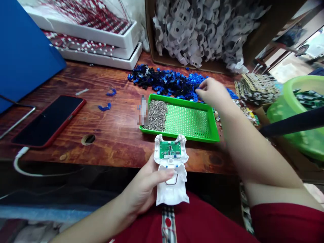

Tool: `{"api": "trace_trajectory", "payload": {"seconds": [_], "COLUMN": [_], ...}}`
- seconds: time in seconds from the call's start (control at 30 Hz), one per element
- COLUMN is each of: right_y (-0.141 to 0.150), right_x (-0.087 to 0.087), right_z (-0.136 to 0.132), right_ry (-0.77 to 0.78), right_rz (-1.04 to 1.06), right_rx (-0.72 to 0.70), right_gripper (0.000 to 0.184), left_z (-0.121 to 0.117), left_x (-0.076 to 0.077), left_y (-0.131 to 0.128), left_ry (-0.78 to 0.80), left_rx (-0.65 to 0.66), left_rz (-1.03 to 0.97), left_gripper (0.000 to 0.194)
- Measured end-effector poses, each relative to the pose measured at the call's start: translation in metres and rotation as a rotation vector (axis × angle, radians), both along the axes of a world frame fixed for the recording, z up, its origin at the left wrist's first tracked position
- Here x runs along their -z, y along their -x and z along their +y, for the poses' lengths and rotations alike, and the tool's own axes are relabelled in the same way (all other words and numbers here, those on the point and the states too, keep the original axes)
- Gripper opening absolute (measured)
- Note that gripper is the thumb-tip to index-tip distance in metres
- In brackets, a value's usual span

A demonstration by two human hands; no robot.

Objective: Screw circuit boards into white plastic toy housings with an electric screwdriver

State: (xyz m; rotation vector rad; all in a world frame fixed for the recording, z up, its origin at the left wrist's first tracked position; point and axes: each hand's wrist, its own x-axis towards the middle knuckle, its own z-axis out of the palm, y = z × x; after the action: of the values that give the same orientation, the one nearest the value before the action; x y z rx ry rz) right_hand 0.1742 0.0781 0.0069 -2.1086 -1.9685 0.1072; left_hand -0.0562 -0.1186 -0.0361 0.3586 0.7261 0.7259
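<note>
My left hand (145, 189) is closed around a white plastic housing (171, 168) with a green circuit board (170, 149) set in its upper part, held upright near the table's front edge over my lap. My right hand (212, 92) reaches across the far side of a green tray (202, 130) into a heap of small blue and black plastic parts (167, 82). Its fingertips are pinched together on one blue piece at the heap's right end. A pile of small metal screws (157, 116) fills the tray's left part.
A red-cased phone (49, 121) lies at the left with a white cable. White foam trays (96, 44) stand at the back left, a cardboard box of white housings (202, 30) behind the heap, a green basin (301, 111) at the right. Two loose blue parts (107, 99) lie mid-table.
</note>
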Motion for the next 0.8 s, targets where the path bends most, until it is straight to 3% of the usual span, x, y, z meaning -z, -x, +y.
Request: {"api": "trace_trajectory", "payload": {"seconds": [0.07, 0.17, 0.23, 0.3, 0.37, 0.53, 0.8], "right_y": [0.009, 0.025, 0.034, 0.04, 0.042, 0.042, 0.046], "right_x": [-0.013, -0.029, -0.032, -0.027, -0.018, 0.003, 0.008], "right_z": [-0.036, -0.104, -0.145, -0.173, -0.186, -0.19, -0.199], "right_ry": [-0.138, -0.141, -0.015, 0.184, 0.247, 0.001, -0.171], "right_rz": [0.23, 0.39, 0.392, 0.347, 0.262, 0.059, 0.032], "right_rx": [-0.148, -0.455, -0.718, -0.824, -0.88, -0.969, -0.953], "right_gripper": [0.03, 0.023, 0.022, 0.027, 0.024, 0.02, 0.024], "left_z": [-0.001, -0.002, -0.003, -0.004, -0.005, -0.009, -0.013], "left_x": [0.004, 0.008, 0.007, 0.005, 0.004, 0.001, 0.001], "left_y": [0.001, -0.001, -0.003, -0.007, -0.011, -0.018, -0.022], "left_ry": [-0.099, -0.231, -0.296, -0.347, -0.386, -0.424, -0.417], "left_rx": [0.017, 0.007, 0.011, 0.009, -0.001, -0.016, -0.022], "left_rz": [-0.005, 0.104, 0.186, 0.234, 0.264, 0.261, 0.225], "left_gripper": [0.062, 0.072, 0.072, 0.066, 0.06, 0.061, 0.06]}}
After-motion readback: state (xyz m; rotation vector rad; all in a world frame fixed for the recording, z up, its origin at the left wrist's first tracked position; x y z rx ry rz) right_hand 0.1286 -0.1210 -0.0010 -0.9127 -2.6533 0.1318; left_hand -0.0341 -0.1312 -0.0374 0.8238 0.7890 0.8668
